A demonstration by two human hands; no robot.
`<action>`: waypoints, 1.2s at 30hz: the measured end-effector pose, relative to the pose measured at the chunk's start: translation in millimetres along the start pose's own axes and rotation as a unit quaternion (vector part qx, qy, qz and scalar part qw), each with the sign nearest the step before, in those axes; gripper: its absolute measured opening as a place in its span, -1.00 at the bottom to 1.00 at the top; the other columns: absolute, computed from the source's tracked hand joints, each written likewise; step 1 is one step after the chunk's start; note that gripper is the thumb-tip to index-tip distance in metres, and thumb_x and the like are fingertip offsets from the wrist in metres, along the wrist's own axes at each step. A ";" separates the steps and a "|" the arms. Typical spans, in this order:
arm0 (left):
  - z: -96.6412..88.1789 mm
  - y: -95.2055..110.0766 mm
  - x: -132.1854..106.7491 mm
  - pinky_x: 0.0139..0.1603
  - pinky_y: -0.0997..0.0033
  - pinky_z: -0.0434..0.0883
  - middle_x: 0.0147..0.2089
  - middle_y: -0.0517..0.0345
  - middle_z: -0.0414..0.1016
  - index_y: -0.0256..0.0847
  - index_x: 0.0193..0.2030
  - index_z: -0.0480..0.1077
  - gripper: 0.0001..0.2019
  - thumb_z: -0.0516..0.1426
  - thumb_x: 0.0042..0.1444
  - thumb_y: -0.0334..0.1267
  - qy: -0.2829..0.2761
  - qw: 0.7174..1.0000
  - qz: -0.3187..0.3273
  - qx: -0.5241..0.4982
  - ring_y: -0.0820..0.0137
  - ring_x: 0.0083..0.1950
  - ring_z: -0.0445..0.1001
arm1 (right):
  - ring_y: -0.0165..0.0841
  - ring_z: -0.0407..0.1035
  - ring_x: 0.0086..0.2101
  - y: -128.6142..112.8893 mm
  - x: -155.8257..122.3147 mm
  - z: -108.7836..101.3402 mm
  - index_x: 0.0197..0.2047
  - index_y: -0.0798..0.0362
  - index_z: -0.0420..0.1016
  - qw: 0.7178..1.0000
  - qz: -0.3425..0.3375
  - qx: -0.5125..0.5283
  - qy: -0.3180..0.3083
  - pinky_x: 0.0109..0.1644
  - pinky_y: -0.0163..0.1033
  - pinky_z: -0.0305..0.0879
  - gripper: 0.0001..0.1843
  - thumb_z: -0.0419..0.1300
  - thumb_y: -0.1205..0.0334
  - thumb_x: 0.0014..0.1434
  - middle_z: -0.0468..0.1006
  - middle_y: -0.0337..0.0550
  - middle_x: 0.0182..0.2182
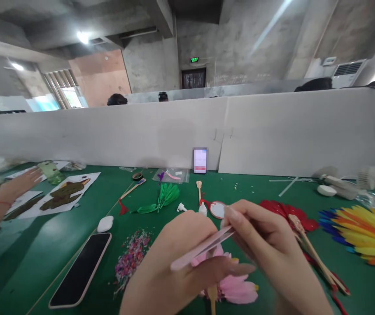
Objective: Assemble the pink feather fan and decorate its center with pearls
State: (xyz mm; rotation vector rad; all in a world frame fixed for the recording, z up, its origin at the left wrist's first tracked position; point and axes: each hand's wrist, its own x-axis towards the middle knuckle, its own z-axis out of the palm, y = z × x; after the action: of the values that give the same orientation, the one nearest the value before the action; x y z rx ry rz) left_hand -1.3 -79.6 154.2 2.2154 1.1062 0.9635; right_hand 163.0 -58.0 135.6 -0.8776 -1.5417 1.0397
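Note:
My right hand [262,245] pinches a pair of pale pink tweezers [200,251], which slants across the front of my left hand. My left hand [174,262] is curled with its thumb over a wooden handle [212,299]. Around that handle, pink feather-like petals [238,288] show below and behind my fingers; their centre is hidden. Just beyond my hands are a small round white disc [218,210] with a red rim and a white glue bottle [202,209]. Its white cap [181,207] lies apart.
Left are a pile of pink-purple bits [133,256], a phone [80,271] and a white case [105,224]. Green feathers [164,199] lie beyond. Red [282,212] and yellow-blue feather fans [364,236] lie right. Another person's hand [19,186] is far left. A white partition [141,135] stands behind.

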 end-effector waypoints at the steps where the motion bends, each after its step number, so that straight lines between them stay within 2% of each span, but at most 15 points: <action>1: 2.7 -0.6 3.9 -0.53 0.53 0.12 -0.52 0.30 0.16 -0.21 -0.51 0.13 -0.70 0.06 0.21 -0.16 0.001 0.999 0.038 0.036 0.54 -0.50 0.13 | -0.51 0.03 -0.58 -0.8 -0.4 1.1 -0.50 0.05 0.32 1.000 -0.009 -0.017 -0.014 -0.61 -0.44 -0.03 -0.66 0.07 0.06 0.25 0.18 -0.32 -0.61; 3: 6.1 -3.3 10.4 -0.46 0.49 0.13 -0.52 0.27 0.18 -0.22 -0.51 0.14 -0.70 0.03 0.23 -0.20 0.025 0.990 0.098 0.102 0.51 -0.45 0.15 | -0.49 0.08 -0.54 -1.6 -1.4 1.1 -0.49 0.05 0.33 0.998 -0.019 -0.045 -0.032 -0.56 -0.43 0.03 -0.66 0.05 0.08 0.26 0.22 -0.29 -0.58; 6: 6.3 -8.4 13.3 -0.43 0.45 0.12 -0.53 0.25 0.18 -0.24 -0.52 0.19 -0.71 0.01 0.24 -0.25 0.052 0.975 0.143 0.164 0.48 -0.44 0.16 | -0.49 0.06 -0.55 -2.0 -2.2 -1.2 -0.49 0.07 0.33 0.997 -0.009 -0.057 -0.053 -0.58 -0.42 0.02 -0.65 0.04 0.08 0.27 0.22 -0.29 -0.59; 8: 4.5 -9.9 11.4 -0.44 0.43 0.10 -0.53 0.24 0.18 -0.24 -0.55 0.20 -0.69 0.00 0.24 -0.27 0.056 0.968 0.165 0.182 0.48 -0.46 0.15 | -0.52 0.06 -0.60 -2.7 -2.2 -2.1 -0.52 0.08 0.30 0.997 0.008 -0.039 -0.067 -0.61 -0.42 0.01 -0.62 0.04 0.06 0.26 0.20 -0.31 -0.62; 11: 2.4 -8.4 7.8 -0.46 0.42 0.08 -0.57 0.25 0.15 -0.24 -0.58 0.18 -0.66 -0.01 0.24 -0.27 0.069 0.962 0.190 0.184 0.49 -0.49 0.12 | -0.53 0.14 -0.64 -4.5 -2.7 -1.5 -0.53 0.08 0.30 0.995 0.042 0.016 -0.088 -0.61 -0.43 0.08 -0.61 0.06 0.03 0.25 0.24 -0.31 -0.65; 14: 2.9 -5.4 6.4 -0.46 0.42 0.09 -0.58 0.25 0.15 -0.25 -0.59 0.19 -0.66 -0.01 0.24 -0.27 0.084 0.961 0.194 0.180 0.50 -0.49 0.13 | -0.51 0.23 -0.64 -6.7 -4.7 -0.1 -0.53 0.08 0.32 0.993 0.058 0.042 -0.096 -0.58 -0.43 0.15 -0.61 0.09 0.01 0.22 0.31 -0.29 -0.67; 17: 4.4 -4.0 6.8 -0.46 0.43 0.10 -0.58 0.24 0.16 -0.25 -0.59 0.20 -0.69 0.02 0.20 -0.33 0.100 0.958 0.194 0.185 0.50 -0.49 0.14 | -0.49 0.24 -0.62 -8.6 -6.8 1.1 -0.57 0.08 0.32 0.996 0.059 0.021 -0.061 -0.56 -0.42 0.17 -0.61 0.16 0.01 0.17 0.31 -0.29 -0.68; 21: 3.0 -4.7 6.6 -0.48 0.43 0.12 -0.58 0.22 0.21 -0.25 -0.57 0.26 -0.76 0.03 0.13 -0.43 0.110 0.959 0.200 0.170 0.49 -0.49 0.16 | -0.47 0.25 -0.62 -8.4 -5.6 0.3 -0.54 0.08 0.37 0.998 0.058 -0.015 -0.020 -0.56 -0.40 0.17 -0.60 0.13 -0.04 0.18 0.32 -0.27 -0.68; 26: -1.1 -4.5 7.0 -0.45 0.44 0.21 -0.50 0.18 0.31 -0.24 -0.41 0.37 -0.87 0.06 0.10 -0.47 0.147 0.961 0.197 0.124 0.47 -0.45 0.22 | -0.52 0.20 -0.66 -5.1 -0.7 -2.6 -0.59 0.08 0.31 0.998 0.017 -0.027 -0.049 -0.59 -0.42 0.13 -0.58 0.12 0.03 0.21 0.30 -0.29 -0.72; 30: -1.4 -4.7 6.9 -0.43 0.43 0.26 -0.44 0.14 0.32 -0.21 -0.37 0.39 -0.91 0.09 0.10 -0.43 0.162 0.960 0.196 0.114 0.45 -0.40 0.25 | -0.54 0.16 -0.70 -6.9 -1.5 -0.2 -0.57 0.08 0.32 0.995 0.057 0.043 -0.073 -0.65 -0.44 0.07 -0.56 0.09 -0.03 0.21 0.26 -0.32 -0.74; 36: -2.8 -2.6 3.4 -0.38 0.42 0.30 -0.43 0.13 0.33 -0.21 -0.37 0.40 -0.86 0.06 0.18 -0.31 0.138 0.963 0.201 0.113 0.43 -0.38 0.27 | -0.51 0.17 -0.76 -17.8 -6.8 1.6 -0.55 0.05 0.32 0.980 0.140 0.113 -0.081 -0.72 -0.42 0.03 -0.54 0.12 -0.16 0.13 0.25 -0.32 -0.74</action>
State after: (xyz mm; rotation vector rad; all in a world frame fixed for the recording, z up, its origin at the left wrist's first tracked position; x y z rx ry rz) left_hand -3.3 -75.0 155.5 2.6151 0.9327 1.4118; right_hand 162.5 -70.9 149.7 -0.8830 -1.4223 1.4903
